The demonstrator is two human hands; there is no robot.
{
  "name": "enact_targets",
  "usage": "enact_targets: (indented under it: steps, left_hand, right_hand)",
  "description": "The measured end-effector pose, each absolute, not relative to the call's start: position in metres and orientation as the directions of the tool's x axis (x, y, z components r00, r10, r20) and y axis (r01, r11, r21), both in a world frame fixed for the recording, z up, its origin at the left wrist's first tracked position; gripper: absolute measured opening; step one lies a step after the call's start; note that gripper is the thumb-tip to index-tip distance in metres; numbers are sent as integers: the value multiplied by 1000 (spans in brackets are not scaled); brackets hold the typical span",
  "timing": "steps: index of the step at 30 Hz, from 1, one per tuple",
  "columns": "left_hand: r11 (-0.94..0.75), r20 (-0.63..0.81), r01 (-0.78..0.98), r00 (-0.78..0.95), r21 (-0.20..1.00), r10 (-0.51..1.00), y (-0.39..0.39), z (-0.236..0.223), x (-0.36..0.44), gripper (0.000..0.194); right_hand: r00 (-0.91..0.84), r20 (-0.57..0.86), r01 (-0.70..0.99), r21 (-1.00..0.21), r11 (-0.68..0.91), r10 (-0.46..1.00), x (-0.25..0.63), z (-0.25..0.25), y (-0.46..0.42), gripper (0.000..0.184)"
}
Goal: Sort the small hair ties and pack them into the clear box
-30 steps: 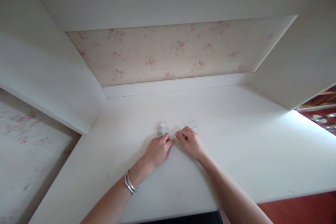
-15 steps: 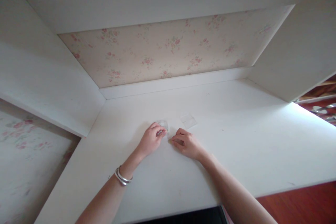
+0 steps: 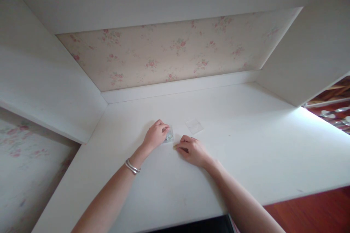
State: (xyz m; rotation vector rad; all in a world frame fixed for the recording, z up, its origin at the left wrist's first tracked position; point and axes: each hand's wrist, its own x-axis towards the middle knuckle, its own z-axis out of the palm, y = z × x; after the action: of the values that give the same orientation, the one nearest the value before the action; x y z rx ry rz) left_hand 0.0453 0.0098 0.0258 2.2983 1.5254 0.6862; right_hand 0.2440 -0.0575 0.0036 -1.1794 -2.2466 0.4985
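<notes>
Small yellowish pc. (image 3: 174, 147) is pinched btwn fingertips of R hand (image 3: 193, 150) near clear sq. box (image 3: 170, 134), which is touched on white counter (image 3: 240, 160) by curled L hand (image 3: 154, 137), grip unclear.

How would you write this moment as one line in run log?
left hand: at small clear container | right hand: pinching tiny yellowish piece | clear flat square: lying on white desktop

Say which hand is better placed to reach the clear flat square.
Probably the right hand: the clear flat square lies just beyond its knuckles; the left hand is farther, at the clear box.
</notes>
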Motion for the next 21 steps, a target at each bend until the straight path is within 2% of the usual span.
enact_targets:
  steps: [5,12,15,21]
  left_hand:
    - [-397,286,725,280,563,916,-15,33,37,24]
    - [-369,155,659,360,655,920,-64,23,42,23]
    - [-363,121,689,374,627,919,-72,16,48,22]
    - [-391,108,771,393,504,913,-73,13,51,21]
  right_hand:
    - [-433,299,586,-623,518,850,244,3,-58,19]
    - [-235,297,517,-768,378,925,239,-6,-52,19]
    - [-154,293,522,-787,329,944,234,-7,-46,20]
    - [-166,371,556,-730,398,914,217,4,-27,19]
